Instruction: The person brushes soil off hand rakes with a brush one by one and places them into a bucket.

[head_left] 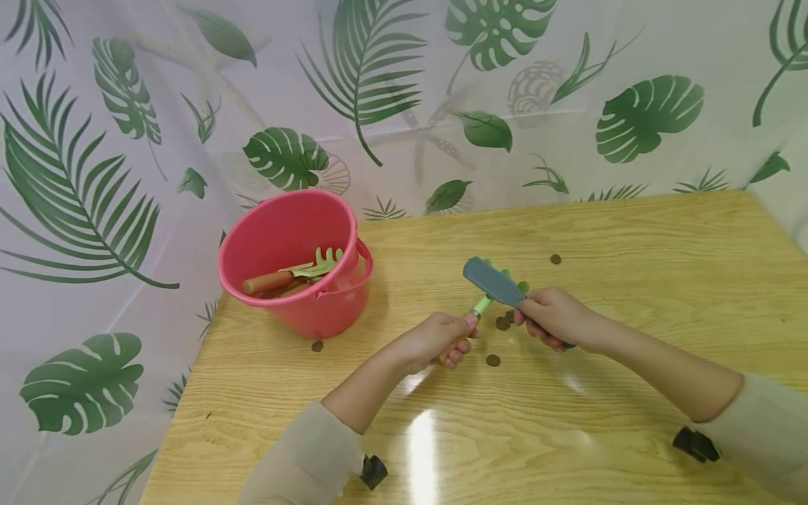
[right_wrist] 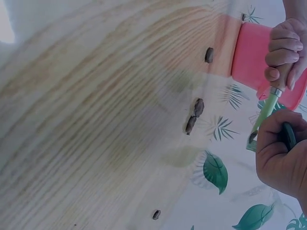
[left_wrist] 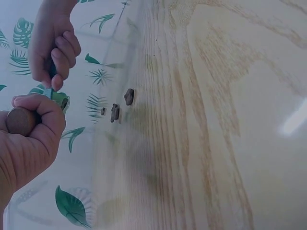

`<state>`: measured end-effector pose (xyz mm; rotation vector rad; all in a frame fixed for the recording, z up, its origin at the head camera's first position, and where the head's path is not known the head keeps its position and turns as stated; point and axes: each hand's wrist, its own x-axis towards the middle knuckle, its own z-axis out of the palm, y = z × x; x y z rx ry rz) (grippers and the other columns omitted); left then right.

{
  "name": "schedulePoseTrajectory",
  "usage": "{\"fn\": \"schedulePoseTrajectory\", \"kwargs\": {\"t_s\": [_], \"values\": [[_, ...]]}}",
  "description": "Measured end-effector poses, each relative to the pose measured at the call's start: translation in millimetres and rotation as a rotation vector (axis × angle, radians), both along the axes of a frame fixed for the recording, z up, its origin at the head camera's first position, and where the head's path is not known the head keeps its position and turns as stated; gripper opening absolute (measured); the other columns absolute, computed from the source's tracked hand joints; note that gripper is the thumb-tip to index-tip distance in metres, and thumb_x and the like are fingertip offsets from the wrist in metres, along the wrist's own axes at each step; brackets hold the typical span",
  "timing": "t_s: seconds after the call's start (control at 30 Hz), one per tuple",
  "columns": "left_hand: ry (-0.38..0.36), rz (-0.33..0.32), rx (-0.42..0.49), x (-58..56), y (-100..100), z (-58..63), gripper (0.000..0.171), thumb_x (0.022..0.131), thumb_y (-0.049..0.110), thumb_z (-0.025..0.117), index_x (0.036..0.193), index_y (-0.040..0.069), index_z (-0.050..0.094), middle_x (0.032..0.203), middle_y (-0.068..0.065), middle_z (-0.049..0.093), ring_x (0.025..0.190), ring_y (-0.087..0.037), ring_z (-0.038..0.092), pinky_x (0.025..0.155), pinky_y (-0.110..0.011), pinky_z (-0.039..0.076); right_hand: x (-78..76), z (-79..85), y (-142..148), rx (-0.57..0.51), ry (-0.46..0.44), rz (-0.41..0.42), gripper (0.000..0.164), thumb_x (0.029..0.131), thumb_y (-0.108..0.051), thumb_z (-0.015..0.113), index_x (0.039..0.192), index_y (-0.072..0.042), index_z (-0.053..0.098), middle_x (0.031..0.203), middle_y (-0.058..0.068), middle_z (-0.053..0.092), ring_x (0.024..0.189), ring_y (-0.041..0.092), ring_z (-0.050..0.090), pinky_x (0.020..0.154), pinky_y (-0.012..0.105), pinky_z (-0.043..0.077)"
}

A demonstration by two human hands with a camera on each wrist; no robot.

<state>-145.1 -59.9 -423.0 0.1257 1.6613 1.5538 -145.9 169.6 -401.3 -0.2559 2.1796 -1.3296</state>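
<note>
My left hand [head_left: 438, 341] grips a small hand rake by its wooden handle [left_wrist: 20, 121]. The rake's green neck [right_wrist: 267, 112] points away, and its green tines [head_left: 522, 287] show past the edge of a grey, flat-headed tool [head_left: 492, 280]. That tool is in my right hand [head_left: 555, 319], which wraps round its dark handle; its flat head lies across the rake's head in the head view, and its underside is hidden. Small dark brown lumps [head_left: 502, 323] lie on the table below the two tools, with another lump [head_left: 493, 360] nearer me.
A pink bucket [head_left: 315, 315] stands at the table's back left, holding wooden-handled garden tools, one a green fork [head_left: 325, 263]. More brown lumps lie beside the bucket and at the back right. A leaf-printed sheet [head_left: 391, 175] hangs behind the wooden table [head_left: 631, 280].
</note>
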Motion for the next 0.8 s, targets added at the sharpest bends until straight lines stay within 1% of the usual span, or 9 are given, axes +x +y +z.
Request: {"fn": "schedulePoseTrajectory", "kwargs": {"t_s": [0.1, 0.23, 0.37, 0.5, 0.6, 0.7, 0.8], "values": [[0.008, 0.002, -0.004, 0.4, -1, -0.1, 0.039, 0.103, 0.03, 0.038, 0.106, -0.008, 0.049, 0.062, 0.003, 0.038, 0.05, -0.005, 0.032, 0.046, -0.016, 0.03, -0.9, -3.3, 0, 0.007, 0.0, -0.001, 0.029, 0.1, -0.014, 0.029, 0.088, 0.002, 0.051, 0.057, 0.0, 0.043, 0.038, 0.007, 0.033, 0.037, 0.023, 0.032], [0.035, 0.004, -0.014, 1.1, -2, -0.6, 0.045, 0.103, 0.031, 0.037, 0.112, -0.012, 0.048, 0.062, 0.003, 0.039, 0.05, -0.005, 0.033, 0.046, -0.016, 0.031, -1.9, -6.4, 2, -0.021, -0.036, -0.002, 0.028, 0.1, -0.015, 0.03, 0.088, 0.002, 0.05, 0.056, -0.001, 0.041, 0.038, 0.007, 0.033, 0.037, 0.023, 0.031], [0.066, 0.006, -0.018, 0.7, -2, -2.5, 0.047, 0.103, 0.031, 0.038, 0.114, -0.014, 0.047, 0.062, 0.003, 0.039, 0.05, -0.006, 0.034, 0.046, -0.017, 0.032, -2.3, -7.0, 6, -0.061, -0.078, -0.005, 0.029, 0.1, -0.016, 0.03, 0.088, 0.002, 0.049, 0.055, -0.002, 0.041, 0.038, 0.007, 0.033, 0.038, 0.022, 0.031], [0.092, 0.005, -0.026, 0.0, -1, -6.0, 0.048, 0.103, 0.032, 0.038, 0.114, -0.014, 0.048, 0.062, 0.003, 0.04, 0.05, -0.006, 0.035, 0.047, -0.017, 0.033, -0.8, -8.3, 10, -0.084, -0.1, -0.006, 0.029, 0.1, -0.016, 0.03, 0.089, 0.003, 0.05, 0.054, -0.003, 0.04, 0.038, 0.006, 0.033, 0.038, 0.021, 0.031], [0.091, 0.034, -0.031, -1.0, -2, -9.3, 0.048, 0.102, 0.033, 0.039, 0.114, -0.013, 0.049, 0.063, 0.003, 0.04, 0.051, -0.006, 0.035, 0.048, -0.017, 0.033, 1.8, -11.0, 14, -0.09, -0.108, 0.001, 0.029, 0.1, -0.015, 0.03, 0.089, 0.003, 0.05, 0.054, -0.004, 0.04, 0.038, 0.005, 0.033, 0.038, 0.021, 0.031], [0.075, 0.062, -0.03, -2.8, -4, -12.0, 0.047, 0.102, 0.032, 0.04, 0.113, -0.012, 0.05, 0.064, 0.003, 0.04, 0.052, -0.006, 0.035, 0.049, -0.017, 0.032, 4.6, -14.4, 18, -0.092, -0.116, 0.01, 0.029, 0.1, -0.015, 0.03, 0.089, 0.004, 0.049, 0.054, -0.004, 0.041, 0.038, 0.005, 0.033, 0.038, 0.02, 0.031], [0.066, 0.059, -0.024, -3.7, -4, -12.9, 0.047, 0.102, 0.032, 0.04, 0.114, -0.013, 0.05, 0.064, 0.003, 0.04, 0.051, -0.006, 0.035, 0.048, -0.016, 0.032, 7.3, -17.5, 22, -0.102, -0.117, 0.017, 0.029, 0.1, -0.014, 0.029, 0.089, 0.004, 0.049, 0.054, -0.004, 0.04, 0.037, 0.005, 0.033, 0.038, 0.02, 0.03]]}}
